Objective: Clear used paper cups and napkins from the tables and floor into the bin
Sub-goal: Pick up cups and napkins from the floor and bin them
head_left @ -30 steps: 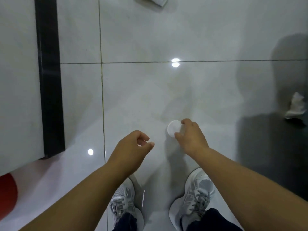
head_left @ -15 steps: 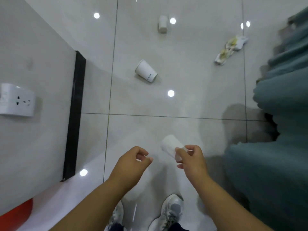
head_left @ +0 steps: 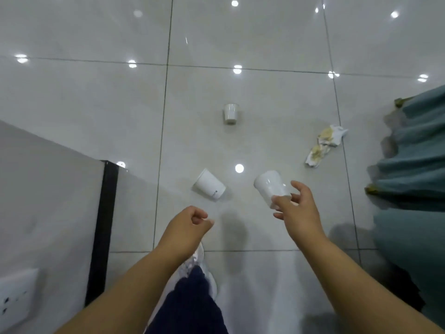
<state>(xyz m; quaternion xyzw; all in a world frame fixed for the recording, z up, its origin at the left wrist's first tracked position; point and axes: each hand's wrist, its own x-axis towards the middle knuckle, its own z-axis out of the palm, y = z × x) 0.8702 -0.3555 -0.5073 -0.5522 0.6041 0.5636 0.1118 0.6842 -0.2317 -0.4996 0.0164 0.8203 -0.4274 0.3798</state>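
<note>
1 paper cup [head_left: 269,186] juts forward-left, pinched in the right grip [head_left: 299,213].

Two bare arms [head_left: 134,280], dark blue cloth trouser leg [head_left: 190,307], white and grey sports shoe [head_left: 199,257] poking out past it

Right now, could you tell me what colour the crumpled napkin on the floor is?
The napkin is white with yellow stains; head view.

Glossy tile floor [head_left: 96,92], wall socket [head_left: 16,292] btm left, black trim strip [head_left: 103,225], teal fabric [head_left: 414,165] rt
</note>
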